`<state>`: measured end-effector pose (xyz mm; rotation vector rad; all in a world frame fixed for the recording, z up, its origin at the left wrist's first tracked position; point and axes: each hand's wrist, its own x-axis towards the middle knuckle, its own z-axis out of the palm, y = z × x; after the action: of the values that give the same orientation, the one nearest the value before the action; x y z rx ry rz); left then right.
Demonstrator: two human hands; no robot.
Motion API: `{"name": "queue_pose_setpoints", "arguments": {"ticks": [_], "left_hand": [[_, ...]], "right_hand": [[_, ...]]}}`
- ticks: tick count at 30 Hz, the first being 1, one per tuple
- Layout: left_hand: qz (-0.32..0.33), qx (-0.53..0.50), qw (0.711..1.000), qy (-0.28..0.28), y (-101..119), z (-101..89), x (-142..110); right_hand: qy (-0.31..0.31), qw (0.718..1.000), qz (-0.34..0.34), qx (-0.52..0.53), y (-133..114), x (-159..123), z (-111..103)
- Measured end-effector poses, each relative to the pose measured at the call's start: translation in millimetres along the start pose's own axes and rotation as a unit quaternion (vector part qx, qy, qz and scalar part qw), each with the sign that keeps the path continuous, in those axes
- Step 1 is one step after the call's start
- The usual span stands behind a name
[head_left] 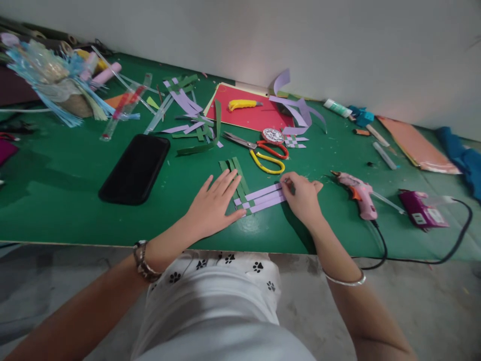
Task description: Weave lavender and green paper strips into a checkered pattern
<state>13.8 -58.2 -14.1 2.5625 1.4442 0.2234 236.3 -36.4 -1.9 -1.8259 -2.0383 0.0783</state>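
Observation:
Purple paper strips (267, 197) cross green paper strips (240, 176) in a small weave on the green table. My left hand (212, 205) lies flat with fingers spread, its fingertips over the green strips and its thumb by the woven corner. Thumb and index finger of my right hand (301, 195) pinch the right ends of the purple strips; how many strips are between them is hidden. Beyond the weave lie scissors (267, 156) with one red and one yellow handle, and a round patterned disc (273, 135) touches the red one.
A black phone (135, 168) lies at left. On the right are a pink glue gun (356, 193), its cord, and a purple box (423, 209). Farther back are a yellow cutter (243, 104) on red sheets (244, 118), loose strips (184, 100), and a glue tube (337, 108).

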Motion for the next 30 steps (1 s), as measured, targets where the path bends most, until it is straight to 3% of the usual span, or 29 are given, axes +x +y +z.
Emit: {"name": "queue_pose_setpoints", "arguments": {"ticks": [8, 15, 30], "left_hand": [[-0.002, -0.002, 1.000, 0.009, 15, -8.2, 6], [-0.049, 0.004, 0.999, 0.013, 8, -1.1, -1], [-0.042, 0.020, 0.999, -0.016, 15, -3.7, 5]], "right_hand": [[0.000, 1.000, 0.003, 0.009, 0, 0, 0], [0.002, 1.000, 0.002, 0.024, 1, 0, 1], [-0.006, 1.000, 0.012, 0.018, 3, -1, 0]]}}
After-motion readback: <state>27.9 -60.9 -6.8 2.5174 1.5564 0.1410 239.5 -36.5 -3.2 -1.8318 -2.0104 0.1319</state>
